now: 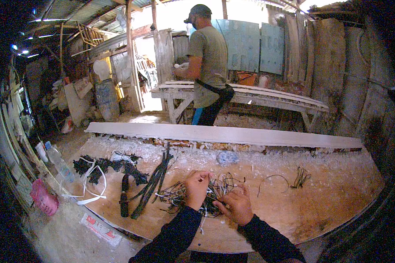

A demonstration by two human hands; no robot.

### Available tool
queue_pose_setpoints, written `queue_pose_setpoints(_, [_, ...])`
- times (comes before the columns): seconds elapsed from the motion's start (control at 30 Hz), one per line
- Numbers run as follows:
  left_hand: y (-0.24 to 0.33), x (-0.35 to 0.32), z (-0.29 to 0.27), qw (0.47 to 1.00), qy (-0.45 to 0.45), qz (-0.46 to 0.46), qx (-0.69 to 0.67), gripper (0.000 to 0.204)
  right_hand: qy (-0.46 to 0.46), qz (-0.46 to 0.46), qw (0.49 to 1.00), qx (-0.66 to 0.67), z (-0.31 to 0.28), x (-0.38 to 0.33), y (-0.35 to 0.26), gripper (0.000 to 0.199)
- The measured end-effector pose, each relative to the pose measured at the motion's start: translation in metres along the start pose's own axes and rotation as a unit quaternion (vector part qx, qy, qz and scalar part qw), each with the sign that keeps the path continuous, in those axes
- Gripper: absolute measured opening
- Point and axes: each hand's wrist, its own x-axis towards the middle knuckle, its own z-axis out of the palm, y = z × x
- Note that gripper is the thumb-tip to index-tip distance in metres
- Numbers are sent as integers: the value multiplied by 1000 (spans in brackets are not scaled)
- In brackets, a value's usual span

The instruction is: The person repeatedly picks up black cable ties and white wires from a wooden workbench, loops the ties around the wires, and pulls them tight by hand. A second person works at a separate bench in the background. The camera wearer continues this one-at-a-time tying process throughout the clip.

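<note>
Both hands are down in a tangle of thin dark wires (pixel 206 193) lying near the front edge of the dusty wooden surface (pixel 329 197). The left hand (pixel 196 186) is curled closed, pinching strands at the top of the tangle. The right hand (pixel 236 204) sits just beside it with fingers bent, gripping wires at the tangle's right side. The bundle lies right between and under the two hands.

To the left lie several dark flat strips (pixel 153 182), a dark-handled tool (pixel 124 195), a white strap (pixel 92 186) looped over a black clump (pixel 103 165), and a plastic bottle (pixel 59 162) at the edge. A small loose bunch of wires (pixel 294 177) lies well apart on the right. A long pale plank (pixel 224 133) runs across the back of the surface, and beyond it a person (pixel 208 65) stands at a workbench (pixel 267 97).
</note>
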Motion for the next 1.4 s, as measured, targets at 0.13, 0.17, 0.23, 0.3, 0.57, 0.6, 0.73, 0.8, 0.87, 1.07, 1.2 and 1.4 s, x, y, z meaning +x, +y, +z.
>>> queue_pose_setpoints(0.13, [2,2,0,994,-101,-33,7,1,24,16,999,-30,1,-2,14,8])
queue_pose_setpoints(0.17, [3,4,-3,986,-161,-33,-22,3,32,21,998,-50,0,-1,23,7])
queue_pose_setpoints(0.23, [6,6,-8,940,-294,-121,-122,7,76,129,989,14,-4,6,51,6])
queue_pose_setpoints(0.3, [13,5,-13,821,-422,-288,-256,11,111,138,984,-22,-6,5,73,3])
queue_pose_setpoints(0.57, [52,-9,-14,710,-506,-287,-396,16,149,-36,977,-151,8,0,89,15])
queue_pose_setpoints(0.6, [55,-10,-14,715,-509,-277,-391,16,161,-34,974,-157,8,0,90,15])
queue_pose_setpoints(0.73, [65,-11,-15,737,-525,-244,-348,17,192,-54,964,-177,8,-4,94,16])
queue_pose_setpoints(0.8, [69,-13,-16,738,-537,-239,-332,18,216,-60,958,-177,10,-6,95,15])
queue_pose_setpoints(0.87, [71,-12,-18,731,-540,-242,-340,16,206,-61,958,-192,11,-7,97,13])
queue_pose_setpoints(1.07, [56,6,-25,789,-505,-212,-279,16,156,2,970,-186,13,-5,96,10])
queue_pose_setpoints(1.2, [22,24,-39,916,-329,-221,-68,18,57,37,991,-116,16,-1,79,9])
queue_pose_setpoints(1.4, [-22,38,-54,975,-166,-77,123,21,-22,104,994,28,9,5,44,21])
